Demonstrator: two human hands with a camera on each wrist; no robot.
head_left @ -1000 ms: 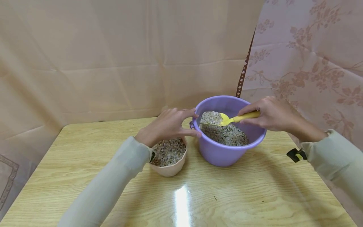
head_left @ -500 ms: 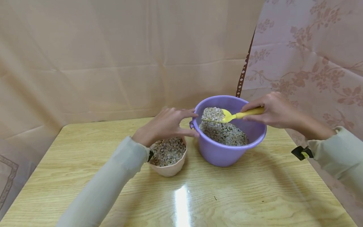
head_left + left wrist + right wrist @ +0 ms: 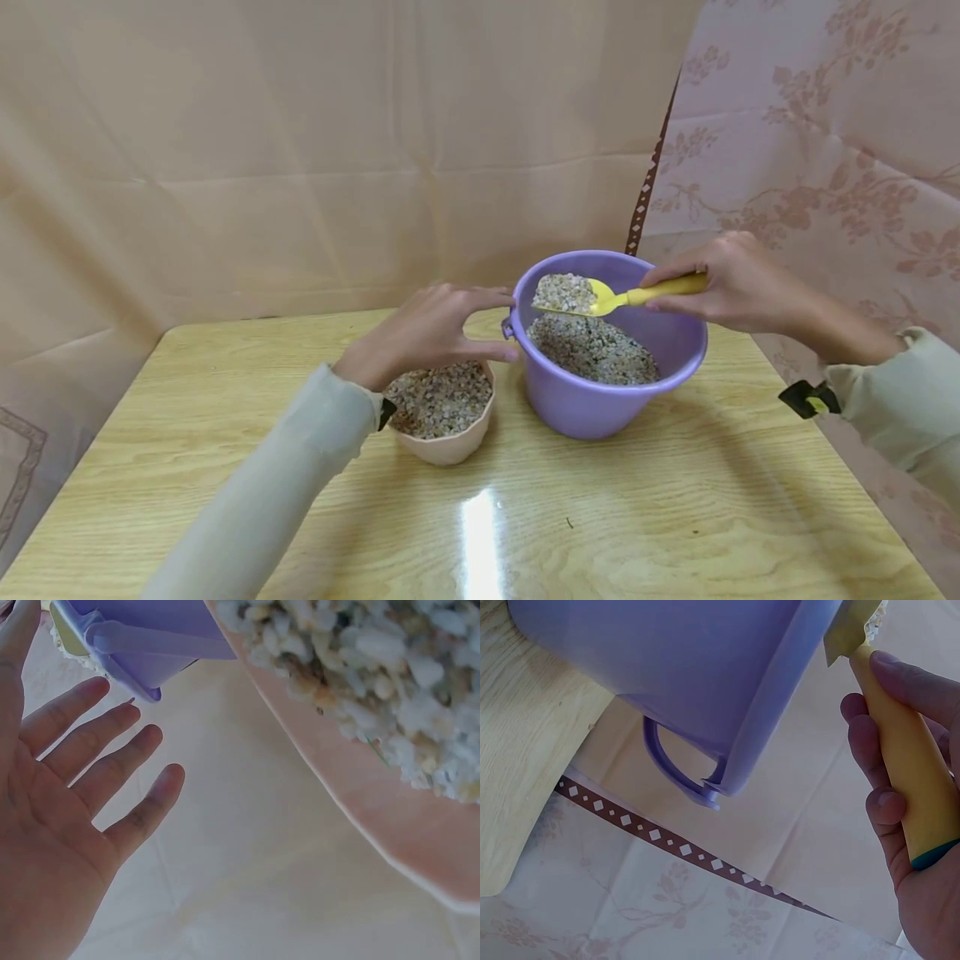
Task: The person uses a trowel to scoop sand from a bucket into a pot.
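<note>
My right hand [image 3: 742,283] grips the yellow handle of a small trowel [image 3: 606,298], its fingers wrapped round it in the right wrist view. The trowel's blade carries a heap of pale gravel [image 3: 564,293] and hangs level above the purple bucket [image 3: 588,412]. More gravel [image 3: 592,350] covers the bottom of the bucket. At the bucket's left rim is my left hand [image 3: 427,329], fingers straight and spread, thumb apart. Below its wrist stands a pale pink pot [image 3: 450,450] filled with gravel [image 3: 442,404], partly hidden by the hand.
Both containers stand on a light wooden table [image 3: 637,525]. A beige cloth [image 3: 300,167] hangs behind, with a floral cloth [image 3: 825,150] at the right. The bucket's purple carrying handle [image 3: 671,761] hangs down its outer side in the right wrist view.
The loaded trowel has risen slightly above the bucket, with my right hand moving up and to the right. My left hand has slid a little to the left, back from the rim.
</note>
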